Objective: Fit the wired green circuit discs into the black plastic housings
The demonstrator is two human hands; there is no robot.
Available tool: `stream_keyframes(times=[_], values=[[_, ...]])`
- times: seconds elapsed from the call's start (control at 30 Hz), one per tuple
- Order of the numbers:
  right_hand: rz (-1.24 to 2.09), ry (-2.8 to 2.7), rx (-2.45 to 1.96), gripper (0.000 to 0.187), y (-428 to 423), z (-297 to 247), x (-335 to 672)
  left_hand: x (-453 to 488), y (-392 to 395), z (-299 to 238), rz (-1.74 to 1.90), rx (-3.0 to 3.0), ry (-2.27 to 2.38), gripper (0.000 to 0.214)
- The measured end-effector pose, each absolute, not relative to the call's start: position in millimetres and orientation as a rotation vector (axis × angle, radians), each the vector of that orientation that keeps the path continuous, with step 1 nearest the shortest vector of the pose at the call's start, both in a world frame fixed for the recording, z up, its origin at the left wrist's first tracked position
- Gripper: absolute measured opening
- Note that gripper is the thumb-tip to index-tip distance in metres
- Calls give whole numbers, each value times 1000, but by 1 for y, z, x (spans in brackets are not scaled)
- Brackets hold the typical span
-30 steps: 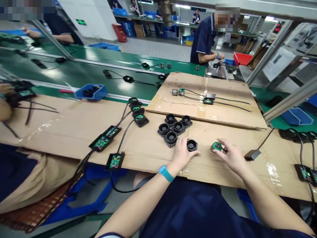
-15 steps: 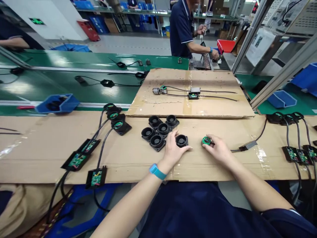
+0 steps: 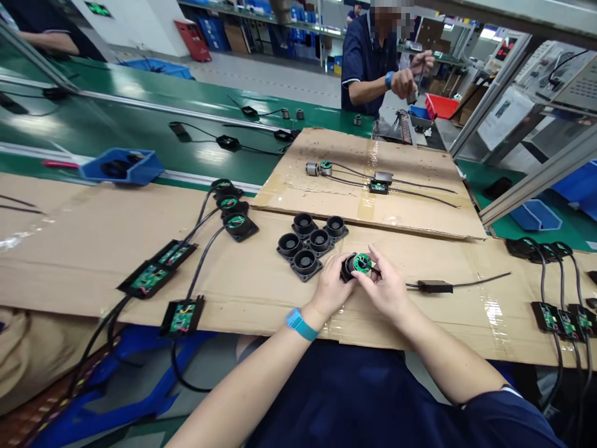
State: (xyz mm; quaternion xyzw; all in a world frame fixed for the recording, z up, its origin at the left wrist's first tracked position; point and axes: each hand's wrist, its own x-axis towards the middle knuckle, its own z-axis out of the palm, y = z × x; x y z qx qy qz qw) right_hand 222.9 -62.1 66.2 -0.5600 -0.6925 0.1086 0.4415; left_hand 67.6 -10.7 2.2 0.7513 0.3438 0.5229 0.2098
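Note:
My left hand [image 3: 330, 287] is closed around a black round housing [image 3: 347, 269] on the cardboard sheet [image 3: 261, 283]. My right hand [image 3: 386, 287] pinches a round green circuit board [image 3: 362, 262] and holds it on top of that housing. A thin cable runs from the board to a small black box [image 3: 433, 286] lying to the right. Several empty black housings [image 3: 311, 242] sit in a cluster just beyond my left hand.
Wired units with green boards [image 3: 181, 314] lie at left, more [image 3: 557, 317] at far right. A second cardboard sheet [image 3: 373, 199] carries a wired assembly [image 3: 379, 184]. A blue bin [image 3: 122, 167] stands by the green conveyor [image 3: 140, 130]. A person [image 3: 373, 56] works across the belt.
My right hand carried the green board leftward and set it on the housing in my left hand. The cable and its box dragged left with it.

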Motion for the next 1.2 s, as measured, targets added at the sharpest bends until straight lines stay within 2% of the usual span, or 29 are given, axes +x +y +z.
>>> stream_keyframes(times=[0.1,0.3,0.5,0.6,0.7,0.8,0.9,1.0,1.2], values=[[135,-1790,-1438,42,-60,63,218,68,-13,4,1509,2150,896,44],[35,-1852,-1438,30,-59,57,213,67,-14,5,1578,2102,943,45],[94,-1929,-1458,37,-59,47,214,70,-13,2,1562,2092,916,43],[167,-1978,-1440,33,-54,47,222,72,-14,1,1485,2113,910,45],[160,-1974,-1441,30,-46,58,241,68,-19,1,1425,2189,912,67],[-50,-1799,-1497,37,-40,72,266,56,-27,4,1469,2268,907,82],[-194,-1641,-1551,36,-35,75,281,39,-36,9,1572,2257,955,70],[-92,-1825,-1566,34,-31,69,286,23,-44,12,1685,2271,1026,62],[-165,-1769,-1619,38,-30,51,295,7,-41,11,1720,2367,1360,62]])
